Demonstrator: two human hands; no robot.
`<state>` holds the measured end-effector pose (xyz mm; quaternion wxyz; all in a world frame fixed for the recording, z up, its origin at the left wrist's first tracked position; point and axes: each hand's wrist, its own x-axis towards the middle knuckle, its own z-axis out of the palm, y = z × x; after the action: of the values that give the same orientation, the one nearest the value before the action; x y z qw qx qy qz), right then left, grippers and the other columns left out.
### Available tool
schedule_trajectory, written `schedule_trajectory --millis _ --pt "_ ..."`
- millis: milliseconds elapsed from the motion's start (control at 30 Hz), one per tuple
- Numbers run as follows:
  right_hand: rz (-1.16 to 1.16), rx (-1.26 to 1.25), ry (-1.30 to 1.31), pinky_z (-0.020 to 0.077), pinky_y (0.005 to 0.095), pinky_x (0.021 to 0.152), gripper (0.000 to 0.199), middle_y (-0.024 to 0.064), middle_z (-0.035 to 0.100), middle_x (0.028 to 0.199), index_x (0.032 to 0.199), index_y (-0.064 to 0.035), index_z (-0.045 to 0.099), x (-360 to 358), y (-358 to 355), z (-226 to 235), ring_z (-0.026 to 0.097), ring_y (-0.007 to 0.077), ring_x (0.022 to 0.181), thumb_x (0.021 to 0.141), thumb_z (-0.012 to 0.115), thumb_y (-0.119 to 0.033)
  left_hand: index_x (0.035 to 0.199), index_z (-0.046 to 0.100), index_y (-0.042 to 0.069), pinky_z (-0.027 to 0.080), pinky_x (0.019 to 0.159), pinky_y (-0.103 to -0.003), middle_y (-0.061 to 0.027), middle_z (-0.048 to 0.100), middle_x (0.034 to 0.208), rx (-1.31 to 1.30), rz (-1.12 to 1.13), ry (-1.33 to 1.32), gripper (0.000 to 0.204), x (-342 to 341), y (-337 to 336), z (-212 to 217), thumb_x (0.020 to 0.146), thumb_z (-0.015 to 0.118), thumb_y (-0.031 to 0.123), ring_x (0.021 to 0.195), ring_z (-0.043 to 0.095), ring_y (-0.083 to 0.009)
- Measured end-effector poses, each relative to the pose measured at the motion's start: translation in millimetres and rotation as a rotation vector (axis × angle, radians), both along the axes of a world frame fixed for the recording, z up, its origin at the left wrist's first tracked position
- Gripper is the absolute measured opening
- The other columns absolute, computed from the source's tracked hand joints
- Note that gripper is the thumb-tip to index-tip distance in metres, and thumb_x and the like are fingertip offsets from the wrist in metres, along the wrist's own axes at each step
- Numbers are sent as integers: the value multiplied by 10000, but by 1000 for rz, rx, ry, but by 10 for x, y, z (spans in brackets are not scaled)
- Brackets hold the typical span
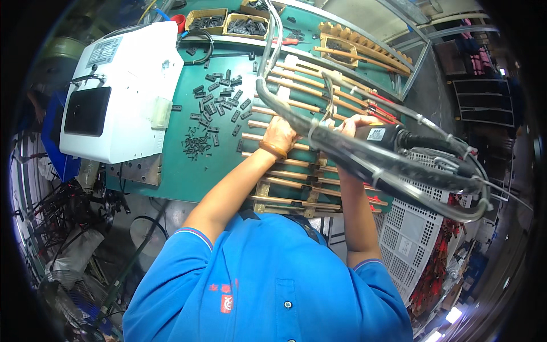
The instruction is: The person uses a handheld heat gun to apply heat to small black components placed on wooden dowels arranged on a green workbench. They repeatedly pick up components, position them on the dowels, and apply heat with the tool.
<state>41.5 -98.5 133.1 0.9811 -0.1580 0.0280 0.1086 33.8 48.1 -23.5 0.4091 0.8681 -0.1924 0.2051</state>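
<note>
Several copper-coloured rods (285, 182) lie side by side across a slotted rack on the green bench, with small black blocks along them and red parts at their right ends. My left hand (279, 135), with a brown bangle at the wrist, is closed low over the middle rods. What its fingertips pinch is hidden under them. My right hand (354, 123) is wrapped round a black corded power screwdriver (383, 135), just right of the left hand. Thick cables and a clear hose in front partly cover the tool, and its tip cannot be made out.
Loose black blocks (219, 102) and a pile of screws (196, 143) lie left of the rods. A white machine (122, 94) stands at far left. Cardboard boxes (245, 27) of black parts sit at the back. A white perforated crate (407, 228) is at right; a hose bundle (364, 154) crosses overhead.
</note>
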Motion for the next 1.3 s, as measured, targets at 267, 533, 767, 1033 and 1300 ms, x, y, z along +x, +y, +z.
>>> schedule_trajectory --millis 267,533,767,1033,1300 --pt "-632 -1357 -876 537 290 687 433 98 528 1067 1171 -54 431 178 -185 -120 560 150 819 790 532 124 774 676 154 433 821 -361 4 609 795 46 55 62 136 -16 1 17 669 748 200 847 573 -208" --pt "-697 -1110 -417 496 278 624 262 83 586 846 1074 -5 514 152 -114 678 559 148 667 818 540 43 807 656 146 435 804 -368 -3 622 881 66 39 97 159 -24 33 63 681 750 165 888 572 -217" --pt "-627 -1128 -489 500 269 617 306 91 597 892 1125 -16 546 -53 -243 967 568 143 708 830 617 20 905 661 113 449 836 -379 -35 641 986 -141 164 25 201 -279 401 506 711 705 89 957 590 -248" --pt "-539 -1091 -396 502 247 616 261 85 590 868 1105 -13 532 -441 -228 1000 542 131 672 850 580 16 822 682 109 489 723 -353 -55 639 831 -273 802 409 77 -1075 1848 163 748 694 96 808 604 -243" --pt "-562 -1065 -379 507 249 638 278 84 587 852 1101 -13 540 -394 -67 989 548 130 678 831 579 43 857 669 135 493 742 -372 -41 615 896 24 813 434 127 -1101 1774 54 738 713 131 856 604 -251"
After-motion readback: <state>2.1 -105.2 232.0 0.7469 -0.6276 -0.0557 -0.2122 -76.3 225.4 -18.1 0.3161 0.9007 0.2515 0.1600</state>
